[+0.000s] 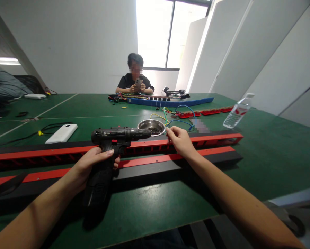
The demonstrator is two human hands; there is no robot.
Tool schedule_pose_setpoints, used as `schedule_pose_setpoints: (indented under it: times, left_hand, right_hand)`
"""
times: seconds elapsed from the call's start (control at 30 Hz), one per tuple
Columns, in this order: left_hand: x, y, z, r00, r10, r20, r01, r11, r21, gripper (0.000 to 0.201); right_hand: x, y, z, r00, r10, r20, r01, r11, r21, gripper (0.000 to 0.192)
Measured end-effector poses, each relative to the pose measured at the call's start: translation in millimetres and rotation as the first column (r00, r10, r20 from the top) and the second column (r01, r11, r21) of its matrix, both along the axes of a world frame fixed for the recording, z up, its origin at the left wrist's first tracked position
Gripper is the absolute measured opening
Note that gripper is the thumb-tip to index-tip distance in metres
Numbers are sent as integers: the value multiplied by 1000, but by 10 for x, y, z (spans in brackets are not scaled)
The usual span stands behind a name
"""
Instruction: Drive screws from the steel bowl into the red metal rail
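Fig.: seated worker at a green table, seen from beside the bench. The left hand is wrapped shut round the grip of a black cordless driver, which lies level w/ its nose pointing right, just over a long red-and-black rail that runs across the table in front of the worker. The right hand rests on that rail's top edge, thumb and forefinger pinched near the driver's tip; whether a screw sits betw. them is too small to tell. The driver looks rigid and fairly heavy at the battery end, so the handle is the sound place to hold it (a grip nearer the chuck would likely twist). The rail appears stiff, thin-edged sheet metal, long enough to swing or flex if lifted by one end; best steadied from above, as here. A steel bowl of small dark parts stands just behind the rail, w/ loose coloured wires near it. A white power bank lies to the left, a water bottle well to the right. The near table edge is close under the forearms; open room lies to the right of the rail's end. Opposite, another person sits holding a phone, well apart.
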State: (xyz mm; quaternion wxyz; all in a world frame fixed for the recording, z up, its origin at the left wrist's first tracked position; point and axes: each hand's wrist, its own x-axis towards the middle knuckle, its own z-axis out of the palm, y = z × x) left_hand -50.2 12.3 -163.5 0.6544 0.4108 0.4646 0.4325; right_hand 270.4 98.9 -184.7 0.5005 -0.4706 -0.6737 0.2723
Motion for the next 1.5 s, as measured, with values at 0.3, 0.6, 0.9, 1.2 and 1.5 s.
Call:
schedule_pose_setpoints:
  times: [0.3, 0.6, 0.9, 1.2, 1.5]
  left_hand:
    - [39, -19, 26, 1000, 23, -5, -23, 1000, -11, 26]
    - [51, -23, 54, 999, 32, -24, -31, 999, 26, 27]
    - [64, -41, 86, 999, 17, -38, -16, 1000, 24, 25]
    - [52, -42, 69, 999, 23, -35, -22, 1000, 12, 28]
    - [59, -33, 72, 999, 32, -30, -31, 999, 21, 27]
  right_hand:
    - [-4, -6, 11, 1000, -3, 6, 3, 1000, -1, 46]
    - [-9, -19, 27, 1000, -10, 14, 10, 1000, -3, 48]
    - [-11, -18, 25, 1000, -11, 19, 11, 1000, -3, 47]
    - [-2, -4, 9, 1000, -9, 26, 9, 1000, 2, 47]
    - [-10, -15, 22, 999, -15, 32, 15, 1000, 1, 47]
